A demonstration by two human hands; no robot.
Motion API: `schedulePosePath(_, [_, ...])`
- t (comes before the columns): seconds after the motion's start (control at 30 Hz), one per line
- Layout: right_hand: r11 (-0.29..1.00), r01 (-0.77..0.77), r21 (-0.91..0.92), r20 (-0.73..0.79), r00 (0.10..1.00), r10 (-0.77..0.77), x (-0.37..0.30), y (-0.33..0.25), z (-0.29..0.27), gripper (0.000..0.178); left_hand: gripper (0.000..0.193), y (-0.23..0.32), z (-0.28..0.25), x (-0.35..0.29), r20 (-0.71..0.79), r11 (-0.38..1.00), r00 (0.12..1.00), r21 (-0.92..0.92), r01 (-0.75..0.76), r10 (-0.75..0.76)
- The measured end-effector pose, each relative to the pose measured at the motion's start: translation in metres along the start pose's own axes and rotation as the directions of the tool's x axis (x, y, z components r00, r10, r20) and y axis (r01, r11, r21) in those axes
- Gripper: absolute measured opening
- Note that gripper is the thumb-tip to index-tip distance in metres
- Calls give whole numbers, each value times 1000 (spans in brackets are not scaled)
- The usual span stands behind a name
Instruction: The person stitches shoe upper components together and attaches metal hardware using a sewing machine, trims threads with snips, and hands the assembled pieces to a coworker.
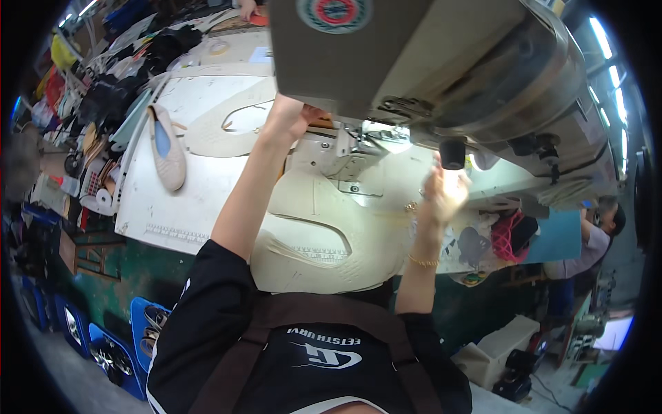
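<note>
A large sewing machine (386,76) fills the upper middle, its head hanging over a white worktable (165,207). My left hand (288,119) reaches up beside the machine's head, left of the needle area; its fingers are mostly hidden behind the machine. On the right, my right hand (445,192) is raised just below a black knob (452,153) under the machine arm, its fingers washed out by glare. A cream shoe upper (376,255) with a curved opening lies flat between my forearms, near my body. Whether either hand holds anything is not visible.
A second pale upper (207,131) and a beige flat shoe (169,155) lie on the left of the table. Cluttered materials (110,103) crowd beyond its left edge. Blue bins (114,348) stand on the floor. Another person (596,234) sits at the right.
</note>
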State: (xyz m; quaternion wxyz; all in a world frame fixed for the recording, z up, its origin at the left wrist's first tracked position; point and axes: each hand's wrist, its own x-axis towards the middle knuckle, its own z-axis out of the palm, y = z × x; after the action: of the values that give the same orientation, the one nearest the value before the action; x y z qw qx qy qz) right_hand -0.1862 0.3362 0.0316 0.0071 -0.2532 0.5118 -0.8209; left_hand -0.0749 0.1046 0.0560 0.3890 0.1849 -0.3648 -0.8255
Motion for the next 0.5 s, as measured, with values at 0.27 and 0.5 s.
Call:
schedulePosePath(0.27, [811,398,429,154,853,-499,-17,-138,0,17,21,40,-88,3,-217,939,914,41,-342,342])
schedulePosePath(0.5, [671,573,470,369,563,-739,-2,-204,43,18,37,19,-217,-49,-438,959,899,250,136,-13])
